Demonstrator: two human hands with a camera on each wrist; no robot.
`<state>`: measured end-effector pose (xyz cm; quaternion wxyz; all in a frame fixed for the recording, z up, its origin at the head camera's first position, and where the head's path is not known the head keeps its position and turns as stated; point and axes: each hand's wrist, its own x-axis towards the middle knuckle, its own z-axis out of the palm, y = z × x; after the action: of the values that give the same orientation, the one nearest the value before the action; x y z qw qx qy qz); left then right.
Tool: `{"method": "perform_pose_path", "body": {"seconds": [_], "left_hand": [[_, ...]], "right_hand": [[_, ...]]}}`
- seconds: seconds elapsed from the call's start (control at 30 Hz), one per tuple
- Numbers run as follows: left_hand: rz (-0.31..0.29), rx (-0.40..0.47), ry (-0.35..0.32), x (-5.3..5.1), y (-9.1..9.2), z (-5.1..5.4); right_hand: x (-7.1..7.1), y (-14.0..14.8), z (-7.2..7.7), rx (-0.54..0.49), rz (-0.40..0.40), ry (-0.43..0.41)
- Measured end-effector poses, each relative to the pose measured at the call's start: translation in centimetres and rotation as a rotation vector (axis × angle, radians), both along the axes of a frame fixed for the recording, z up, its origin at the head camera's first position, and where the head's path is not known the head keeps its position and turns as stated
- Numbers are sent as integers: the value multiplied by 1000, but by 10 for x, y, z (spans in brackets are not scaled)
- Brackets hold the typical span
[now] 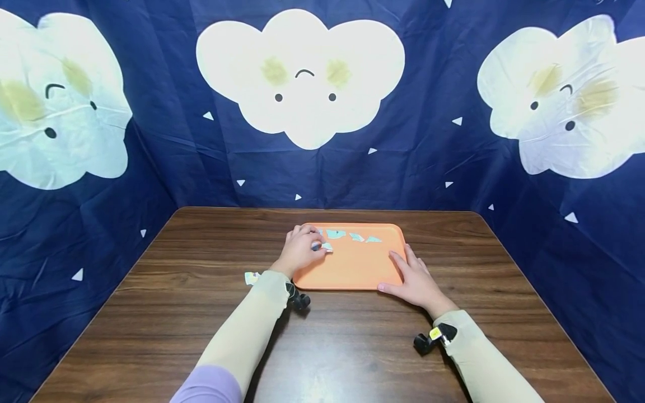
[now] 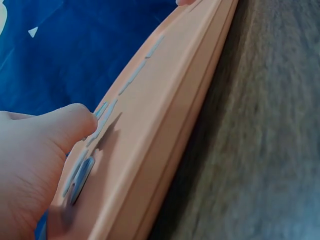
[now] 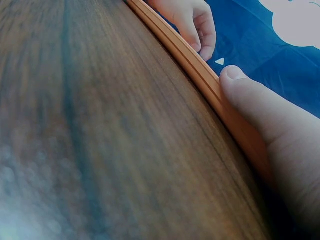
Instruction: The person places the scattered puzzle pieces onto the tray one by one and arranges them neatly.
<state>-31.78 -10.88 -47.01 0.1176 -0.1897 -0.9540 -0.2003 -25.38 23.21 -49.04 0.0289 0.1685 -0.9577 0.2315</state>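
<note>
An orange tray (image 1: 353, 274) lies on the wooden table. My left hand (image 1: 300, 250) reaches over its left side, pinching a thin light-blue flat piece (image 1: 327, 247) between thumb and fingers. Seen from the left wrist, the thumb (image 2: 75, 125) hides part of the pieces, and one flat piece (image 2: 82, 180) stands tilted above the tray with a shadow below. Along the tray's far side lie several irregular light-blue pieces, such as a wide piece (image 1: 336, 234) and a triangular piece (image 1: 373, 239). Spread over the tray's near right corner, my right hand (image 1: 415, 280) rests its thumb (image 3: 245, 87) against the near rim.
Left of the tray, a small pale piece with coloured marks (image 1: 251, 277) lies on the table (image 1: 342, 341), partly behind the left forearm. A dark blue curtain (image 1: 428, 179) with white clouds stands behind the table and at both sides.
</note>
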Motion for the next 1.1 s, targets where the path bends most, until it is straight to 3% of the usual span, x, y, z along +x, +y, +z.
{"method": "perform_pose_path", "body": {"seconds": [0.33,0.47,0.73,0.87,1.1], "left_hand": [[24,-32,-46,0,13,4],[40,-65,-49,-2,14,0],[85,-42,-92,0,11,-1],[65,-27,-94,2,8,-2],[-21,64,-33,11,-6,1]], "right_hand": [[-1,0,0,2,3,3],[-1,-1,1,8,-1,-6],[1,-2,2,7,-6,-14],[2,-2,2,4,-4,-13],[1,-1,1,3,3,7]]}}
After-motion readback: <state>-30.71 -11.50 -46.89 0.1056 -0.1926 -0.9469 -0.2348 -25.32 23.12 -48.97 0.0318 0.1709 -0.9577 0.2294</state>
